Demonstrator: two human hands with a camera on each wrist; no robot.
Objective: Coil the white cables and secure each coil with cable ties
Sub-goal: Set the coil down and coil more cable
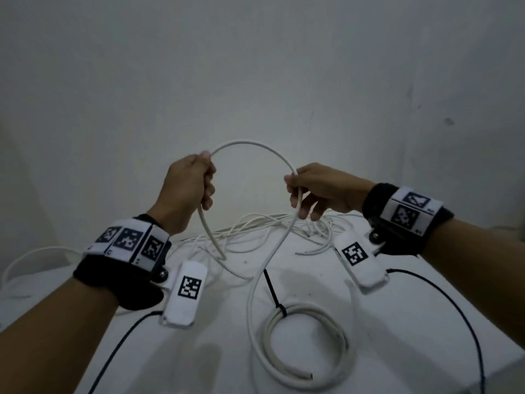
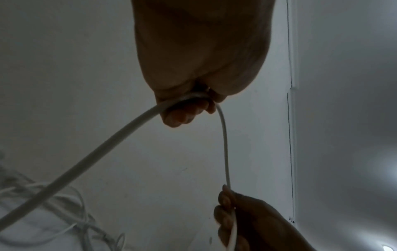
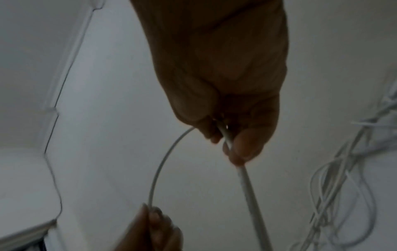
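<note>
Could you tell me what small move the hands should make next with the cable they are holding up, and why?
Probably bring the right hand across to the left hand, closing the raised arch of white cable into a first loop. Both hands grip that cable apart, its short end hangs free below the left hand, and the rest trails to the table, where one tied coil already lies.

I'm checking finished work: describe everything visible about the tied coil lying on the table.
The tied coil is white round cable, smooth and plastic-looking, wound in a few loops and lying flat on the white table, near the front. A black cable tie cinches its upper-left side, the tail pointing away. One cut end shows at the lower right. Neither hand touches it.
</note>
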